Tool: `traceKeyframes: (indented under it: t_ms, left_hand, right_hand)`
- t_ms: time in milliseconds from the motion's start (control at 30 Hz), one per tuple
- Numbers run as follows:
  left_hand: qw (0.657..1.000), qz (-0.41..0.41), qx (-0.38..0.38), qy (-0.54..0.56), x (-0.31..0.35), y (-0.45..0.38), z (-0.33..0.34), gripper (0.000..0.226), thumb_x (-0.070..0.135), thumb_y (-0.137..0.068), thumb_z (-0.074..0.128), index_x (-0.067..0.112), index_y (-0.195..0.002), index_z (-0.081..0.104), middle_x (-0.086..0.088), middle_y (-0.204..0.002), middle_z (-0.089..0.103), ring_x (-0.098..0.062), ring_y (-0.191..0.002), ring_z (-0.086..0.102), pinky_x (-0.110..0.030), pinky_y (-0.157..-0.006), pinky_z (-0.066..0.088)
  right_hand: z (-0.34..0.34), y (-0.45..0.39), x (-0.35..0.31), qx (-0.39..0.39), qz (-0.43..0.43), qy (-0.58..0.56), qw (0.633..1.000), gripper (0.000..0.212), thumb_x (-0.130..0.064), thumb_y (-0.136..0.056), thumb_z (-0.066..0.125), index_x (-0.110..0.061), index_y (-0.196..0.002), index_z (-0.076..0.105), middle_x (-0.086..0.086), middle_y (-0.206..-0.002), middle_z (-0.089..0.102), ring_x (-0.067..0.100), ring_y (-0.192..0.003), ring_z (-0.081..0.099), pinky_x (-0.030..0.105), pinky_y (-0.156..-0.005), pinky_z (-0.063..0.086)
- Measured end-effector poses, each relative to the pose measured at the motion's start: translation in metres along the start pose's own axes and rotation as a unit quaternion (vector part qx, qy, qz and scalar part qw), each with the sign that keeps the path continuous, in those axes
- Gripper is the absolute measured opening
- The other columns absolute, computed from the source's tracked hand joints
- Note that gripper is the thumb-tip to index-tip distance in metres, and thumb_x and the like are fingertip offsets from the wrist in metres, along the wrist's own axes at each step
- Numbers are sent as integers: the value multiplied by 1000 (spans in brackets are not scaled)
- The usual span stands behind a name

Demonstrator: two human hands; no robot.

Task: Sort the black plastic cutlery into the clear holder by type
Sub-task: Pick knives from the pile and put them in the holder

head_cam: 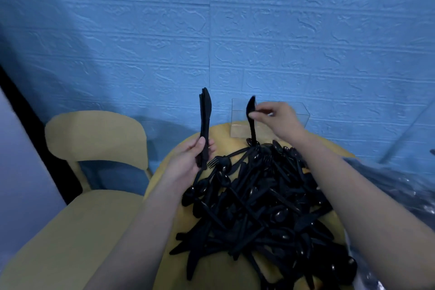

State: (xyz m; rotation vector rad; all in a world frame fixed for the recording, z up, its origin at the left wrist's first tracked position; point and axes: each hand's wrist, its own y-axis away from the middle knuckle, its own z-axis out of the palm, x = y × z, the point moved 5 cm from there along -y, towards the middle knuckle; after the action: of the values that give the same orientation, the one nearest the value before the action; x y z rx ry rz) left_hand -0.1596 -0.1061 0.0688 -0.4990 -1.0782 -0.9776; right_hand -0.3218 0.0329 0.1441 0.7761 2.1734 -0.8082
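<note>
Gripping stacked black knives [205,120], matte, upright

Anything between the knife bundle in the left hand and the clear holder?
Nothing visible. The left hand holds the black plastic knives upright, left of the clear plastic holder; only open air lies between.

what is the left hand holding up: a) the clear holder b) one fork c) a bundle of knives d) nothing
c: the left hand grips a bundle of knives held upright, blades up, above the cutlery pile.
</note>
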Motion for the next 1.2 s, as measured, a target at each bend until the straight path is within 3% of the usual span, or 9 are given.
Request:
traceKeyframes:
  t_ms: [133,267,367,467,667,800,900,1067,1200]
  left_hand:
    - [999,27,-22,-4,9,44,20,21,8,-99,43,6,-112,60,-2,-83,69,-11,-77,69,-20,-69,54]
    - [996,22,-86,1,16,90,47,22,9,-100,41,5,-108,61,-2,-79,71,-12,-75,70,-26,-69,56]
    - [993,15,-114,3,17,116,58,21,10,-100,41,8,-101,63,-1,-76,71,-12,-73,70,-26,-68,58]
    - [993,11,-115,7,18,130,57,21,10,-100,42,4,-106,61,-4,-80,67,-10,-69,68,-23,-66,58]
    - [992,5,-125,-13,18,146,53,27,11,-100,42,-4,-116,57,-6,-83,65,-9,-66,65,-20,-62,56]
    - [990,1,-141,-16,19,147,48,22,11,-99,42,1,-106,61,-3,-88,68,-7,-68,66,-20,-64,57]
    - [986,-15,-168,-17,23,145,43,22,13,-99,42,6,-104,63,-1,-91,71,-7,-69,66,-20,-65,56]
    - [982,-39,-185,1,25,132,33,22,9,-97,44,7,-102,65,-5,-89,64,-8,-66,64,-21,-66,57]
    - [988,-38,-150,8,17,111,18,21,7,-97,46,5,-110,62,-2,-85,64,-8,-70,62,-22,-67,56]
  right_hand:
    - [-11,45,-48,10,-7,-155,988,7,-8,-88,65,-15,-88,64,-5,-67,60,-3,-53,54,12,-58,42]
    - [-1,86,-76,-62,17,-306,950,11,-2,-92,54,-9,-85,58,5,-65,55,6,-48,51,16,-50,41]
    - [0,107,-89,-99,48,-393,913,15,-4,-97,44,-9,-88,54,6,-78,60,6,-49,54,15,-52,47]
    - [-4,125,-97,-100,69,-424,897,12,-13,-99,45,-9,-91,53,3,-77,59,8,-54,54,17,-59,51]
    - [-10,137,-108,-67,36,-293,953,17,-11,-99,46,-4,-107,59,4,-82,59,10,-57,56,20,-62,50]
    - [-13,132,-116,-39,0,-88,995,12,-18,-97,53,-10,-94,62,6,-84,62,10,-56,61,20,-64,52]
    - [-12,122,-121,-33,-16,30,999,24,-29,-94,57,-16,-74,53,-3,-68,60,9,-55,58,25,-63,48]
    - [5,101,-115,-40,-30,62,997,30,-39,-89,62,-18,-72,50,-5,-63,57,1,-46,52,11,-46,34]
    - [17,81,-92,-37,-21,80,996,27,-41,-87,64,-18,-76,54,0,-69,59,9,-53,56,12,-46,37]
